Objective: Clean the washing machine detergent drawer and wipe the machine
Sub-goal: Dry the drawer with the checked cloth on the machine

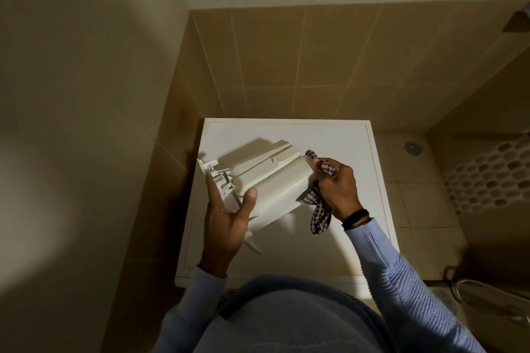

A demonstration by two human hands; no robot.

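My left hand (226, 218) clamps the detergent drawer (275, 180) between thumb and fingers near its front end, tilted over the washing machine (329, 137) top. My right hand (335, 189) grips a bunched checked cloth (319, 218) against the drawer's other end, the cloth's tail hanging loose. A tiled wall (286, 66) stands behind and a floor drain (412, 147) lies off to the right

Tan tiled wall (286, 66), round floor drain (412, 147), white honeycomb-holed panel (487, 178) at right
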